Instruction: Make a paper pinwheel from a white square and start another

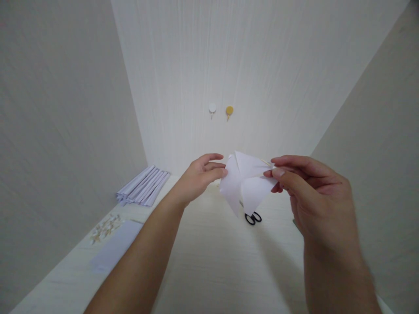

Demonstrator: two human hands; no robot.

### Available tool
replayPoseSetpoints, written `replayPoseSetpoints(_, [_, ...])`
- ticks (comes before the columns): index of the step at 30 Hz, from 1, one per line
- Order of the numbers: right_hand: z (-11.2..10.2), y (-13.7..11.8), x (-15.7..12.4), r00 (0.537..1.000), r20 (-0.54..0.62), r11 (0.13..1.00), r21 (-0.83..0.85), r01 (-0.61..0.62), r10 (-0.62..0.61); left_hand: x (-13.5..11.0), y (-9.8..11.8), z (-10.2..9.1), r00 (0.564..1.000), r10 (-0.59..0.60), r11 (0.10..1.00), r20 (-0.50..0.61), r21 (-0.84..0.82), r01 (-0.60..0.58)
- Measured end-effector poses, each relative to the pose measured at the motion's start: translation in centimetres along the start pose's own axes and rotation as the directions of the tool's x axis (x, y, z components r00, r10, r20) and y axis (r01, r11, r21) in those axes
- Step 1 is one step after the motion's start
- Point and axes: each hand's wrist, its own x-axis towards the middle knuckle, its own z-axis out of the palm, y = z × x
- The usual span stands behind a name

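A white folded paper pinwheel (250,181) is held up between both hands, its blades spread around the centre. My right hand (314,192) pinches the pinwheel's right blade between thumb and fingers. At its left edge, my left hand (203,174) has the thumb and a finger closed on the paper, with the index finger lifted off. Behind and below the pinwheel lies a pair of scissors with black handles (251,218); the paper hides most of the blades.
Rolled white paper sticks (144,185) lie at the back left. Nearer are a scatter of small white and tan pieces (105,227) and flat white paper (119,244). A white hook (212,108) and a gold hook (229,111) are on the back wall. Walls rise on both sides.
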Motion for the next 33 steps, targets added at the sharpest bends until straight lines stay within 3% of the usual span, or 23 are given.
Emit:
replayPoseSetpoints(2, [0.1,0.0,0.0,1.000,-0.006,1.000,0.003,0.015,-0.015,0.1,-0.3,0.3,0.999,0.027,0.998,0.024,-0.062,-0.025])
replayPoseSetpoints(6, [0.4,-0.3,0.0,0.999,0.000,0.999,-0.016,0.038,-0.038,0.1,-0.4,0.8,0.984,0.168,0.978,-0.064,-0.117,-0.174])
replayPoseSetpoints(10, [0.5,-0.7,0.0,1.000,0.010,0.998,-0.057,0.030,-0.029,-0.6,0.4,1.5,0.966,0.226,0.973,-0.125,-0.011,-0.229])
replayPoseSetpoints(16, [0.3,-1.1,-0.2,0.998,0.056,0.995,-0.092,0.029,-0.024,-2.0,2.0,2.4,0.940,0.338,0.918,-0.039,0.231,-0.321])
replayPoseSetpoints(23, [0.0,-1.2,-0.2,0.988,0.156,0.991,-0.127,0.037,-0.017,-2.4,2.7,2.7,0.955,0.286,0.938,0.073,0.181,-0.295])
replayPoseSetpoints(33, [-0.3,-1.2,-0.4,0.986,0.165,0.986,-0.158,0.051,-0.025,-2.3,2.5,2.3,0.954,0.270,0.962,0.134,0.001,-0.272])
